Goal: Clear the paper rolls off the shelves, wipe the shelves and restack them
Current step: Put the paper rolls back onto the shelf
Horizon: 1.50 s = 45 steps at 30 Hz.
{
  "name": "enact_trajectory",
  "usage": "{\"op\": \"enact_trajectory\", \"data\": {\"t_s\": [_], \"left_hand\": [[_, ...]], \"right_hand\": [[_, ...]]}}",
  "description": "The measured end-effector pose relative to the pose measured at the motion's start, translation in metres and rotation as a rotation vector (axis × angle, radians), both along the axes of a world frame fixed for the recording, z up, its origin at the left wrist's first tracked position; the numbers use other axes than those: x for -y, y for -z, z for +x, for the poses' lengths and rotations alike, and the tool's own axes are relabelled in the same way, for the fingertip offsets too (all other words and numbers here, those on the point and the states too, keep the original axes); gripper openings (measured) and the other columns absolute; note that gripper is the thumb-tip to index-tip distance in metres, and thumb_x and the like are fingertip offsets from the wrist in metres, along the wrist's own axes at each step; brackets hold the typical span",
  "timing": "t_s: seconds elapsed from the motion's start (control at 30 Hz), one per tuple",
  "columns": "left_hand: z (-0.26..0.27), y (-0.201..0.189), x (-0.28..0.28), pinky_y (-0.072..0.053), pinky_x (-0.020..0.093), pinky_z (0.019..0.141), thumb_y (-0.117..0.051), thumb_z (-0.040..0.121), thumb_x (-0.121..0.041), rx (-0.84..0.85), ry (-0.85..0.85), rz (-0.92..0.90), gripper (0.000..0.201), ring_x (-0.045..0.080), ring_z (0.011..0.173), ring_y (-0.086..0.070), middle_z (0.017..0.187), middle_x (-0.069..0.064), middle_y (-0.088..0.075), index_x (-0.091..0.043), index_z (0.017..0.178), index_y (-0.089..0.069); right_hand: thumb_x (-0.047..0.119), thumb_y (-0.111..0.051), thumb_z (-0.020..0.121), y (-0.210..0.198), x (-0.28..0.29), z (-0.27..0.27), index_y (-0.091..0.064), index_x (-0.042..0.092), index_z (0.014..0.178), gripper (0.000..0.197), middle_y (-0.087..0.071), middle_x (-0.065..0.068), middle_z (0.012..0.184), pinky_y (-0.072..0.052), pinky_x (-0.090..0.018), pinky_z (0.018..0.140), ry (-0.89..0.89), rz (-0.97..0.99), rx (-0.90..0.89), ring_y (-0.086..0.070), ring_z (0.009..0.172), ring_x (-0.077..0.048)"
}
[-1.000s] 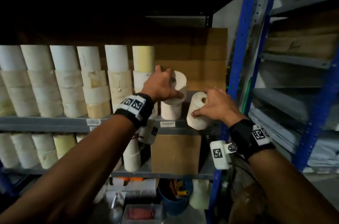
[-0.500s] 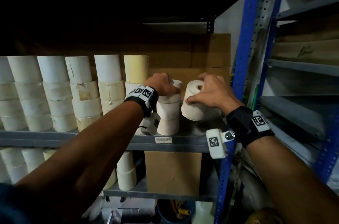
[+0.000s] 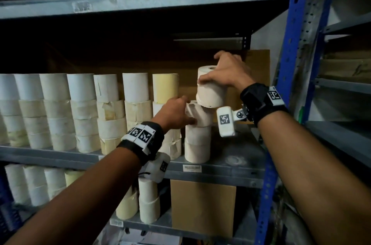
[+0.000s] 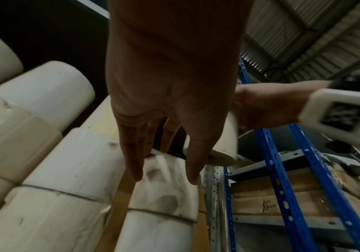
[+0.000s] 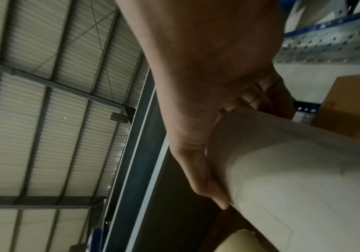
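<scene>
Cream paper forms the roll [image 3: 210, 88] that is gripped by the right hand [image 3: 226, 70], with the thumb laid on its near side and the fingers curled over its top and far side. It is held upright but slightly tilted, its lower edge just above or touching the short stack [image 3: 197, 134] at the right end of the middle shelf [image 3: 230, 166]; which of the two cannot be told. In the right wrist view the roll [image 5: 293, 170] is seen pressed against the palm.

The left hand [image 3: 174, 112] is laid against the top roll of that stack, its fingers nearly straight along the roll's side and nothing clasped; in the left wrist view the fingers [image 4: 131, 153] are seen extended over the roll's upper edge.

To the left, taller columns of white and cream rolls [image 3: 80, 110] are ranged along the same shelf, one topped by a yellow roll [image 3: 165, 88]. More rolls and a cardboard box [image 3: 202, 204] are kept on the lower shelf. A blue upright [image 3: 289, 64] bounds the rack on the right.
</scene>
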<state>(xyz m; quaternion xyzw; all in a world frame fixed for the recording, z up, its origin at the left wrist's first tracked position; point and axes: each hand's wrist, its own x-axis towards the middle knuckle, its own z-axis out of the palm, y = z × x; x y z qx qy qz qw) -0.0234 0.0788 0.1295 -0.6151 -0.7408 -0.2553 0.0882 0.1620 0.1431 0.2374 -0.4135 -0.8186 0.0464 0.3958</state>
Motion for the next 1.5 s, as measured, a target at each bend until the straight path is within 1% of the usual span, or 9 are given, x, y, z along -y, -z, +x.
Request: {"op": "enact_trajectory", "data": {"t_s": [0.2, 0.4, 0.57, 0.7, 0.83, 1.0, 1.2, 1.33, 1.5], "left_hand": [[-0.003, -0.003, 0.002, -0.044, 0.031, 0.080, -0.091, 0.078, -0.039, 0.057, 0.030, 0.059, 0.063, 0.022, 0.100, -0.059, 0.122, 0.007, -0.068, -0.016, 0.129, -0.061], [0.002, -0.004, 0.003, -0.051, 0.034, 0.080, -0.087, 0.082, -0.046, 0.132, -0.012, 0.070, 0.059, 0.024, 0.101, -0.062, 0.119, 0.008, -0.068, -0.013, 0.125, -0.061], [0.006, -0.001, 0.000, -0.050, 0.033, 0.069, -0.082, 0.087, -0.049, 0.223, -0.004, 0.098, 0.046, 0.023, 0.092, -0.064, 0.102, 0.004, -0.070, -0.014, 0.109, -0.062], [0.009, 0.006, -0.010, -0.052, 0.031, 0.069, -0.068, 0.096, -0.057, 0.306, 0.013, 0.115, 0.041, 0.021, 0.090, -0.068, 0.095, 0.003, -0.073, -0.016, 0.096, -0.063], [0.012, 0.008, -0.024, -0.044, 0.033, 0.067, -0.058, 0.101, -0.059, 0.320, -0.072, 0.193, 0.049, 0.028, 0.086, -0.064, 0.087, 0.009, -0.068, -0.013, 0.083, -0.060], [0.010, 0.015, -0.029, -0.044, 0.033, 0.069, -0.057, 0.101, -0.059, 0.356, -0.097, 0.222, 0.050, 0.028, 0.085, -0.064, 0.085, 0.009, -0.068, -0.012, 0.084, -0.063], [0.007, 0.052, -0.026, -0.056, 0.039, 0.083, -0.059, 0.096, -0.065, 0.464, -0.033, 0.282, 0.048, 0.022, 0.093, -0.068, 0.095, 0.001, -0.074, -0.018, 0.103, -0.068], [0.011, 0.088, -0.024, -0.054, 0.033, 0.085, -0.073, 0.093, -0.054, 0.521, 0.009, 0.249, 0.049, 0.017, 0.100, -0.066, 0.111, -0.001, -0.073, -0.017, 0.123, -0.066], [0.006, 0.105, -0.031, -0.050, 0.034, 0.069, -0.072, 0.091, -0.060, 0.522, -0.012, 0.299, 0.046, 0.020, 0.086, -0.067, 0.088, -0.001, -0.071, -0.017, 0.106, -0.067]], "right_hand": [[0.056, -0.089, 0.065, -0.010, -0.013, -0.038, -0.056, 0.020, 0.138, 0.088, -0.058, -0.011, 0.138, -0.045, -0.039, 0.091, -0.043, -0.029, 0.011, -0.057, 0.123, -0.033], [0.060, -0.088, 0.069, 0.017, -0.046, -0.054, -0.050, 0.018, 0.143, 0.094, -0.053, -0.009, 0.143, -0.041, -0.035, 0.084, -0.124, -0.176, -0.080, -0.052, 0.116, -0.025], [0.054, -0.086, 0.078, 0.052, -0.058, -0.028, -0.027, 0.017, 0.162, 0.109, -0.041, -0.006, 0.161, -0.043, -0.041, 0.111, -0.315, -0.408, -0.325, -0.043, 0.145, -0.028], [0.057, -0.071, 0.091, 0.100, -0.062, -0.015, -0.030, 0.012, 0.161, 0.092, -0.046, -0.006, 0.158, -0.048, -0.037, 0.102, -0.400, -0.590, -0.301, -0.054, 0.130, -0.021], [0.044, -0.062, 0.102, 0.117, -0.062, -0.022, -0.037, 0.013, 0.157, 0.068, -0.059, -0.002, 0.139, -0.049, -0.021, 0.069, -0.476, -0.630, -0.356, -0.059, 0.094, -0.002], [0.048, -0.063, 0.101, 0.119, -0.060, -0.025, -0.045, 0.016, 0.152, 0.063, -0.062, -0.002, 0.136, -0.052, -0.024, 0.067, -0.485, -0.584, -0.359, -0.062, 0.097, -0.005], [0.038, -0.066, 0.100, 0.149, -0.061, -0.019, -0.042, 0.014, 0.151, 0.061, -0.057, -0.002, 0.147, -0.051, -0.037, 0.104, -0.567, -0.673, -0.465, -0.062, 0.120, -0.014], [0.029, -0.072, 0.097, 0.188, -0.060, -0.018, -0.039, 0.014, 0.156, 0.069, -0.059, -0.006, 0.149, -0.047, -0.036, 0.110, -0.615, -0.773, -0.487, -0.061, 0.129, -0.015], [0.028, -0.076, 0.094, 0.202, -0.062, -0.025, -0.052, 0.016, 0.145, 0.058, -0.069, -0.006, 0.136, -0.051, -0.046, 0.110, -0.623, -0.726, -0.530, -0.068, 0.121, -0.018]]}}
